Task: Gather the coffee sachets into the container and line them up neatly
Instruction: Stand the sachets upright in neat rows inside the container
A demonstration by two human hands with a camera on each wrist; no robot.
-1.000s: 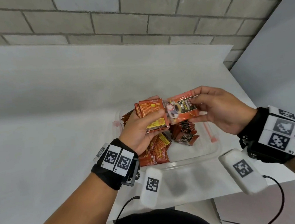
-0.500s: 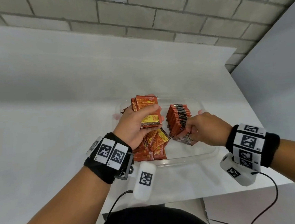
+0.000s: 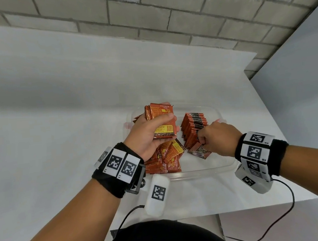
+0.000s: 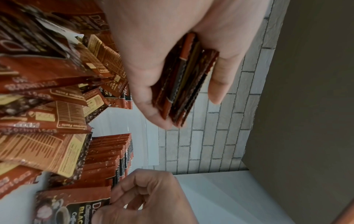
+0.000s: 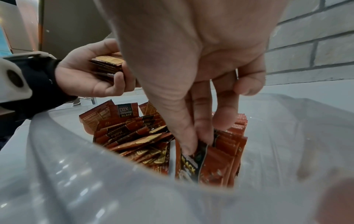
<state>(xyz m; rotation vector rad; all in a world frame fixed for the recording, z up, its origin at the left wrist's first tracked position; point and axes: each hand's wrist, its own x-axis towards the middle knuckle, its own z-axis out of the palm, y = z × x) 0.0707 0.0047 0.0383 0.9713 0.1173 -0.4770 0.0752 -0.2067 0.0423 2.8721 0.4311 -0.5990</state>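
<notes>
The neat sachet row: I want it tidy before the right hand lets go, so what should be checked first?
1. Right hand pinches the front red-brown coffee sachet at its top edge: ok.
2. That sachet stands flush with the lined-up row of red-brown sachets: not ok; its lower end leans out toward the near wall.
3. The row sits inside the clear plastic container: ok.
4. Left hand grips the next bundle of sachets securely: ok.
5. Loose pile of sachets in the container's left half is lined up: not ok.
6. Room behind the row for more: cannot tell.
</notes>
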